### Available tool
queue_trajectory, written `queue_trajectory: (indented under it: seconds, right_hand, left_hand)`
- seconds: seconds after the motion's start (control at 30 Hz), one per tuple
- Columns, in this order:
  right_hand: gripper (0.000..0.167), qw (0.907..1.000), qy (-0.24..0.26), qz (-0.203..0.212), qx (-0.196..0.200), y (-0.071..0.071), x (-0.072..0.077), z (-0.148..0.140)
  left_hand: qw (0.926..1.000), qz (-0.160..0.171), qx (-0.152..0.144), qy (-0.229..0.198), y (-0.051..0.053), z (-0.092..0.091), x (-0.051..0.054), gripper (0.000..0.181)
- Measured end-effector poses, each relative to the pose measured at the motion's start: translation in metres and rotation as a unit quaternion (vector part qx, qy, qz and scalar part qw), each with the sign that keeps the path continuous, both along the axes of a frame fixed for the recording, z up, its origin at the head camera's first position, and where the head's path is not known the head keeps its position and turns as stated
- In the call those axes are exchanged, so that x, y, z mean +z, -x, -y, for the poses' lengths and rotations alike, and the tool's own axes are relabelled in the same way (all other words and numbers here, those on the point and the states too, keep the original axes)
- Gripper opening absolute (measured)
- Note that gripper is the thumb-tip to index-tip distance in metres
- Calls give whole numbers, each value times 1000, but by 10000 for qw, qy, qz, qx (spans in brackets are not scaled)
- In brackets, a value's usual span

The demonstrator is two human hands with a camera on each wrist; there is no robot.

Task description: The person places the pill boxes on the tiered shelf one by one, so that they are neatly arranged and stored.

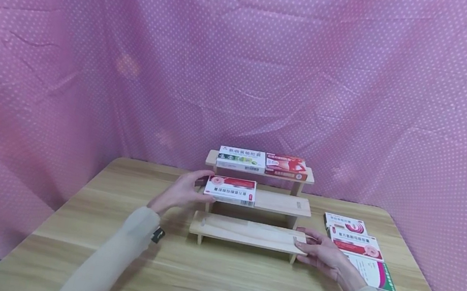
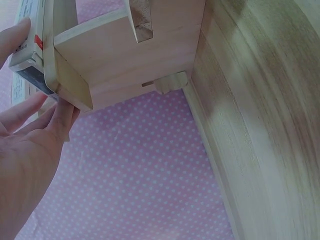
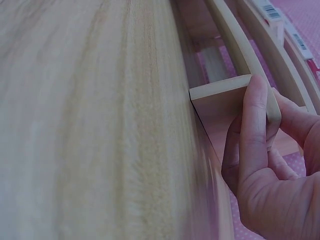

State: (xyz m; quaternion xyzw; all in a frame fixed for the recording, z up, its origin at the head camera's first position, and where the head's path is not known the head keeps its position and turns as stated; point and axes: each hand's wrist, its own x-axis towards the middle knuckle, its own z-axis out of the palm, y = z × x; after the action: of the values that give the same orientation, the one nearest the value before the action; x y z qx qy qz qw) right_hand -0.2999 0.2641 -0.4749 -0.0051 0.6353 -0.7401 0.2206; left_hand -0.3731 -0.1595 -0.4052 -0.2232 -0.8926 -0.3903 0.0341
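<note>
A three-tier wooden stand (image 1: 242,233) stands on the table. On the left half of its middle tier lies a red and white medicine box (image 1: 230,190). My left hand (image 1: 182,189) holds that box at its left end; in the left wrist view the thumb (image 2: 15,37) is over the box and the fingers are by the end of the shelf board. My right hand (image 1: 326,256) grips the right end of the lowest tier, thumb and fingers about the board (image 3: 272,112). The top tier bears a white and green medicine box (image 1: 241,159) and a red medicine box (image 1: 286,167).
On the table (image 1: 201,284) right of the stand lie a white box with a pink swirl (image 1: 345,223), another red and white box (image 1: 356,243) and a white and green box (image 1: 372,272), partly behind my right hand. A pink dotted cloth (image 1: 274,70) hangs behind.
</note>
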Motion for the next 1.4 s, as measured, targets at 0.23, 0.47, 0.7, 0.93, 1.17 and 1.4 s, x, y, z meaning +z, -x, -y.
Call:
queue_trajectory:
  seconds: [0.23, 0.47, 0.7, 0.93, 1.17, 1.4]
  right_hand:
    - [69, 10000, 39, 1, 13, -1, 1, -1]
    - [71, 10000, -2, 10, 14, -1, 1, -1]
    - [71, 10000, 5, -19, 22, -3, 2, -1]
    - [71, 9999, -62, -127, 24, -4, 1, -1]
    - [69, 9981, -392, -412, 248, -6, 0, -8]
    - [63, 9947, -735, -691, 183, -11, 5, -26]
  left_hand:
    - [10000, -26, 15, 15, -1, 0, 0, 85]
    - [10000, -46, 13, -59, -2, 0, -1, 86]
    - [10000, -70, -1, -56, -4, -1, -1, 85]
    - [10000, -13, -22, -55, -5, -2, -1, 87]
    - [9991, 317, 18, -279, -13, 1, -1, 92]
    - [9924, 545, 10, -1102, -17, 12, -6, 82]
